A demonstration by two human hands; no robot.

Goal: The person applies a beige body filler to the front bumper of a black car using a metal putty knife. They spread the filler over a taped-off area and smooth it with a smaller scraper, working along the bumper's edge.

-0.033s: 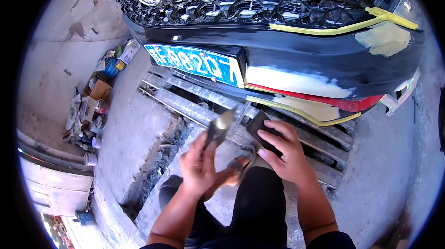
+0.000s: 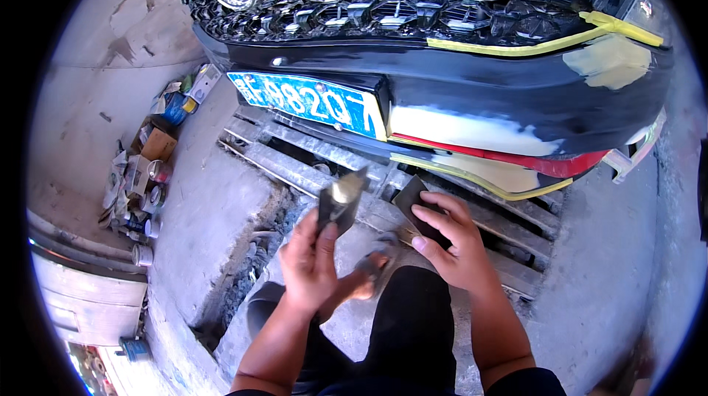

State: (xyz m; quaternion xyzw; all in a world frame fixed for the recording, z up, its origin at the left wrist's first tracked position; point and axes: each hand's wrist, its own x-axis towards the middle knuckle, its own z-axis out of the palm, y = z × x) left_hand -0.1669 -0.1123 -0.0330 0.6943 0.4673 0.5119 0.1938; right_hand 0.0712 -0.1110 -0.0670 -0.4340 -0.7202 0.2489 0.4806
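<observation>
My left hand is closed on a dark, flat putty spreader, held upright between thumb and fingers. Pale, yellowish putty sits on its upper part. To the right, my right hand grips a second dark, flat spreader, thumb on one side and fingers across the other. The two spreaders are apart. Beyond them is a black car bumper with a white patch low down and a beige patch at the right corner. Neither hand touches the bumper.
Slatted wooden pallets lie beneath the bumper. Yellow masking tape edges parts of it, and a blue licence plate hangs in front. Cans and cardboard boxes line the left wall. A broken gap runs through the concrete floor.
My left hand and its spreader have shifted slightly left, and the putty on the spreader shows more clearly. My right hand stays nearly where it was.
</observation>
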